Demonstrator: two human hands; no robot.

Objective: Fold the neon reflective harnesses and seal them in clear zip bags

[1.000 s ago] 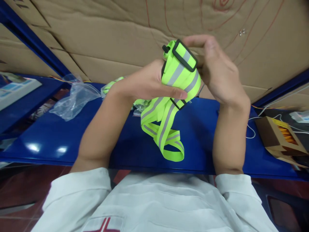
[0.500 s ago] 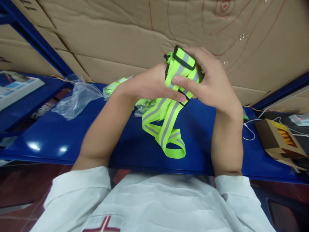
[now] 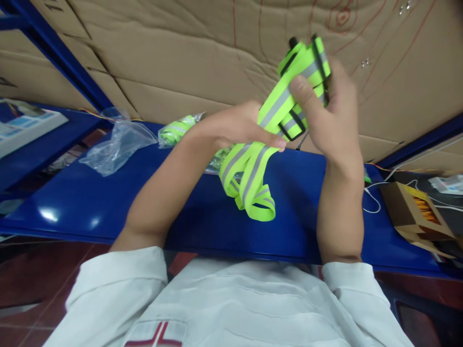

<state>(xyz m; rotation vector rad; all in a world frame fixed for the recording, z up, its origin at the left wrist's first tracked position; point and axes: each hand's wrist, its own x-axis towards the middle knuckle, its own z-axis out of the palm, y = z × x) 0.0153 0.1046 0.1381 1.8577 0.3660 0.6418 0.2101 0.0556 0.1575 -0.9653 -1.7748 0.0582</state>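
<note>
1. Here, your right hand (image 3: 334, 123) grasps the folded upper end of the yellow-green reflective strap (image 3: 277, 103), thumb across its front.
2. Your left hand (image 3: 244, 126) clasps it lower down.
3. Its loops hang above the blue table (image 3: 206, 224).

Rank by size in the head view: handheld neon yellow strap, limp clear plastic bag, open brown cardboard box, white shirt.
1. White shirt
2. Handheld neon yellow strap
3. Clear plastic bag, open brown cardboard box: too alike to rank.
</note>
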